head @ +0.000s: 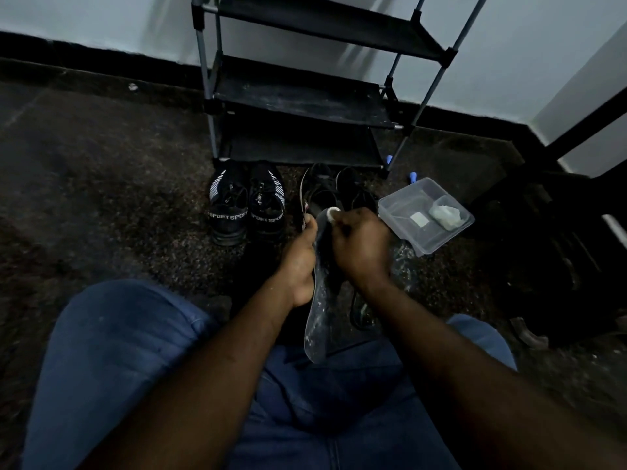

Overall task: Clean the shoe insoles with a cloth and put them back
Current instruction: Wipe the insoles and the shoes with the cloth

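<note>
Knees (118,351) in blue jeans are filling the bottom of the view, and beyond them on the floor (101,181) a pair of sport shoes (246,205) is standing at the left. Just right of those, the left hand (298,262) is gripping the insole (317,307) along its left edge above the lap, while the right hand (359,245) is clenching a white cloth (331,213) in a fist and pressing it to the insole's top. Behind the hands a black pair (339,188) is sitting before the rack (298,96), with a clear tub (424,215) just to the right.
</note>
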The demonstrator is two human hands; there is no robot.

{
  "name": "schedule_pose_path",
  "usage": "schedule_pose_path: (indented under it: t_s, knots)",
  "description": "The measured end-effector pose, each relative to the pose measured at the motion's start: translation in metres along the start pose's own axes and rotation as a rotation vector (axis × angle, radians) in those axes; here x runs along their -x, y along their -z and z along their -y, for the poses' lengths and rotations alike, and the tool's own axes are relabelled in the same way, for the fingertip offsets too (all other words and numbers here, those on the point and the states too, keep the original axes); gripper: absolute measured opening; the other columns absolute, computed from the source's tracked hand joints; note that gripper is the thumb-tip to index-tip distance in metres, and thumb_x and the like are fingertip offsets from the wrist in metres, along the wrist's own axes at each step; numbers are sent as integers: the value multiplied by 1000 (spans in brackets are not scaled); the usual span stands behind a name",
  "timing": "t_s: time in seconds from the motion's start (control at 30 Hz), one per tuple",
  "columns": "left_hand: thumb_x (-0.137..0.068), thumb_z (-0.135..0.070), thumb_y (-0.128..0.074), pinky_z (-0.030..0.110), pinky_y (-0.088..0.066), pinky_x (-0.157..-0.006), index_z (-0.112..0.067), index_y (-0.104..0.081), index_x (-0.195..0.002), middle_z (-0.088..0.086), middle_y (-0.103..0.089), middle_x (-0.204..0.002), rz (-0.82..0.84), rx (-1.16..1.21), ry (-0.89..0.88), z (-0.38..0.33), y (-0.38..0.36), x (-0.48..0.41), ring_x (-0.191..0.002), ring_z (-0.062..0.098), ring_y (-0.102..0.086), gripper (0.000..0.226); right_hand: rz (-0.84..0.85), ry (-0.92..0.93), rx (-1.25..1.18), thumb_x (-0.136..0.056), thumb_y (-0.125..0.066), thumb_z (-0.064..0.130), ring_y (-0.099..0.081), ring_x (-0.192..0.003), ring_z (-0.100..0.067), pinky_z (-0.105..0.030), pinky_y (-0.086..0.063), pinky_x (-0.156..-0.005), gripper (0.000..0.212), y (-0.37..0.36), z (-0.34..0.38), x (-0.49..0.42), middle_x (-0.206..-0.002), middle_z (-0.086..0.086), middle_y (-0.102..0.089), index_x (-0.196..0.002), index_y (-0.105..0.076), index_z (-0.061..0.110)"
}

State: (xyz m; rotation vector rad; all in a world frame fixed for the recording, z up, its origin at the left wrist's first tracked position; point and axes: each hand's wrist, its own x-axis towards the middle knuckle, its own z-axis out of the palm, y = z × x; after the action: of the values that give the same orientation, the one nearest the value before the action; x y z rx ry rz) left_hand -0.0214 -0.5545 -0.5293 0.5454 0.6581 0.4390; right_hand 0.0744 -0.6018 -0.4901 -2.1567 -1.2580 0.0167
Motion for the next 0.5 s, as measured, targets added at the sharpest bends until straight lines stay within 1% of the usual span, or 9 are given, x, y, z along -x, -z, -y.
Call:
schedule_pose_path:
  t_s: [0.03,0.07,0.13,0.17,0.2,0.27,0.33,0.43,0.5]
  knots:
    - [-90,-79,-43,47,-48,-109,-21,-67,-133,13,-68,-131,-20,-19,-9,0,0,-1,-123,28,-64,77,39,50,-25,-98,-65,23,-65,-87,-20,-22,-45,-74,22,-2,2,8,-103,-5,-69,-115,-78,17]
    - [-89,-78,-45,46,-48,-109,-21,-70,-127,13,-71,-127,-54,-29,-22,1,1,-3,-121,27,-66,73,62,103,-55,-97,-65,21,-65,-84,-20,-24,-47,-73,22,-4,3,16,-100,-5,-68,-114,-78,18]
    - [-94,-73,-44,38,-53,-99,-18,-75,-111,11,-75,-115,-131,-37,-52,3,3,-6,-108,23,-72,66,70,192,-83,-97,-65,19,-62,-78,-18,-25,-48,-68,21,-6,1,31,-95,-3,-65,-113,-78,20]
    - [-95,-73,-41,36,-54,-94,-16,-75,-106,12,-75,-111,-119,-28,-41,4,3,-6,-104,22,-73,67,77,218,-80,-97,-65,19,-61,-78,-16,-24,-48,-68,21,-5,-3,35,-95,-2,-65,-113,-78,20]
    - [-95,-75,-38,36,-54,-93,-15,-75,-105,13,-75,-109,-94,2,-14,4,1,-6,-103,24,-73,72,93,236,-69,-97,-66,20,-61,-78,-15,-23,-48,-69,21,-4,-6,36,-96,-1,-65,-115,-78,20]
    - [-94,-78,-32,39,-52,-98,-13,-73,-113,16,-74,-113,-71,24,25,2,0,-3,-106,27,-71,79,106,248,-5,-97,-66,21,-62,-79,-17,-22,-47,-71,22,1,-12,31,-98,-2,-65,-116,-78,18]
    - [-95,-77,-30,41,-51,-101,-13,-70,-124,16,-73,-121,-33,13,36,0,-1,1,-112,28,-69,80,57,194,55,-98,-66,23,-62,-76,-18,-19,-41,-70,21,3,-16,21,-95,-4,-65,-113,-78,15]
    - [-97,-74,-30,41,-50,-101,-15,-70,-122,13,-74,-118,-13,-10,30,2,-6,6,-111,26,-68,75,-9,70,72,-99,-66,23,-64,-75,-22,-18,-36,-68,19,6,-19,9,-93,-7,-67,-108,-80,14]
    - [-97,-74,-29,41,-50,-101,-15,-68,-126,14,-72,-122,-25,0,25,2,-7,8,-112,26,-68,76,6,42,70,-100,-64,26,-65,-77,-24,-20,-36,-68,21,4,-16,13,-95,-8,-68,-108,-80,15]
